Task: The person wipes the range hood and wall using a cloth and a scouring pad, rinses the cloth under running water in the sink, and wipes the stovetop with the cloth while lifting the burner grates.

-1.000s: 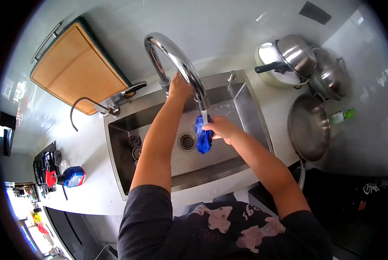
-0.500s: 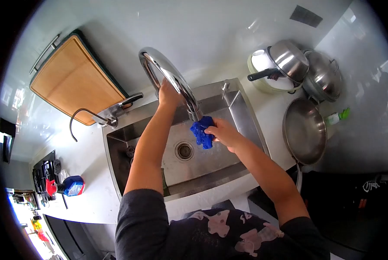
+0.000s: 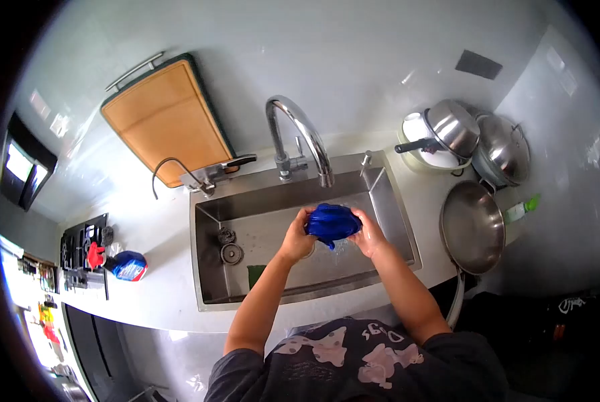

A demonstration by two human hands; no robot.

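Observation:
A wet-looking blue cloth [image 3: 332,222] is bunched between my two hands over the steel sink [image 3: 293,268]. My left hand [image 3: 297,234] grips its left end, and my right hand [image 3: 369,234] grips the right end. Just above and behind the cloth is the spout of the chrome faucet [image 3: 307,127]; no stream of water shows under it. The drain is mostly hidden below my hands. A green pad [image 3: 255,275] lies at the sink's front, near my left forearm.
Left of the sink stand a wooden cutting board [image 3: 166,114], a knife [image 3: 236,162] and a blue spray bottle [image 3: 127,265]. At right are a frying pan [image 3: 473,226], stacked pots [image 3: 453,127] and a green-capped bottle [image 3: 516,212]. A scrubber [image 3: 226,235] sits in the sink's left corner.
My left hand has come from behind the faucet down to the cloth and taken hold of it. The cloth has moved forward from under the spout, and the water stream is gone.

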